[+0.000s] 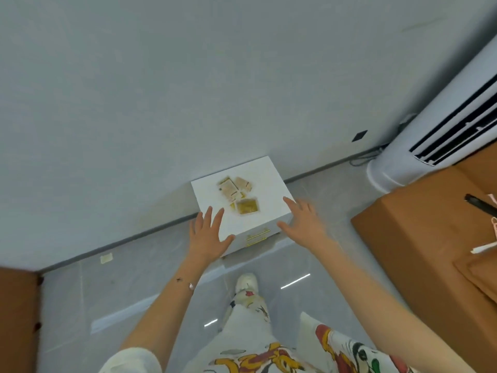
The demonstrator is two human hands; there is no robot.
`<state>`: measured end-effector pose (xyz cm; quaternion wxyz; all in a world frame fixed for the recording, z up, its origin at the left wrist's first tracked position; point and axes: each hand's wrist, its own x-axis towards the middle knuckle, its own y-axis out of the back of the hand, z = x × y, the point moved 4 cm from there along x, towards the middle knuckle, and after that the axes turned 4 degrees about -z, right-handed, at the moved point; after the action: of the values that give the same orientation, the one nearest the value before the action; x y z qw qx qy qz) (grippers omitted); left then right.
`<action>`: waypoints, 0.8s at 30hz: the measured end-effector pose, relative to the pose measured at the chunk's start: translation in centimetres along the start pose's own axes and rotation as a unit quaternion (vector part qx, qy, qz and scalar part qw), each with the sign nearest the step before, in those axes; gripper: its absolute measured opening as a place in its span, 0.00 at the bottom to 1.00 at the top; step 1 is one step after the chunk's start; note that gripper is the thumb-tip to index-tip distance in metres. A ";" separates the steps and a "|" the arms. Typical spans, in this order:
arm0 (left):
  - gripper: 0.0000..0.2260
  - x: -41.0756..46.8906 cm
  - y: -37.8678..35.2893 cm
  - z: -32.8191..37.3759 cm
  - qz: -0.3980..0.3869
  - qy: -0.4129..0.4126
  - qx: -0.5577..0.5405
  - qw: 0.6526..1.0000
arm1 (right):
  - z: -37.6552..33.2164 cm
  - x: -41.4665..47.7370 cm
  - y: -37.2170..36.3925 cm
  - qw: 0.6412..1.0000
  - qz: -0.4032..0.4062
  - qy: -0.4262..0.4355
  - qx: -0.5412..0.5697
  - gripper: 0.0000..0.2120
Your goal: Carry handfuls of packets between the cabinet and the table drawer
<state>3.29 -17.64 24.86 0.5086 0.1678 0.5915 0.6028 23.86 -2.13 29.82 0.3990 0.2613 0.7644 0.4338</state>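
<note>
Both hands at white cabinet (pixel 258 181) w/ packets (pixel 238 195) on top: left hand (pixel 208 234) flat on near-left corner, right hand (pixel 302 220) by right edge, fingers apart, nothing gripped yet.

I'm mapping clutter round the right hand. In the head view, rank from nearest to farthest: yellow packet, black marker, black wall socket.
From the right hand:
1. Yellow packet, just left, on the white box.
2. Black wall socket, up-right on the wall.
3. Black marker, far right on the brown table.
</note>
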 end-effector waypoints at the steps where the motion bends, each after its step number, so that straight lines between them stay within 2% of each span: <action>1: 0.35 1.3 0.1 -0.4 0.000 0.006 -0.003 1.000 | -0.2 1.5 0.0 1.000 -0.005 0.006 -0.007 0.34; 8: 0.34 9.7 -0.9 -2.7 -0.060 0.047 0.011 0.997 | -0.8 10.6 -1.5 0.998 -0.066 0.006 -0.021 0.35; 15: 0.34 16.6 -6.9 -5.9 -0.104 0.078 0.024 0.991 | -0.2 21.6 -9.0 0.987 -0.151 0.022 -0.044 0.37; 19: 0.35 22.7 -13.9 -8.6 -0.103 0.132 -0.036 0.985 | 1.5 31.5 -16.3 0.983 -0.165 0.047 -0.061 0.40; 24: 0.35 28.6 -21.4 -9.9 -0.033 0.195 -0.140 0.970 | 4.4 40.5 -23.5 0.982 -0.169 0.062 -0.049 0.48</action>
<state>-7.99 -4.45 -7.91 0.4212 -0.0460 0.5940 0.6838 4.22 18.60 -7.51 0.4310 0.0809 0.7986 0.4122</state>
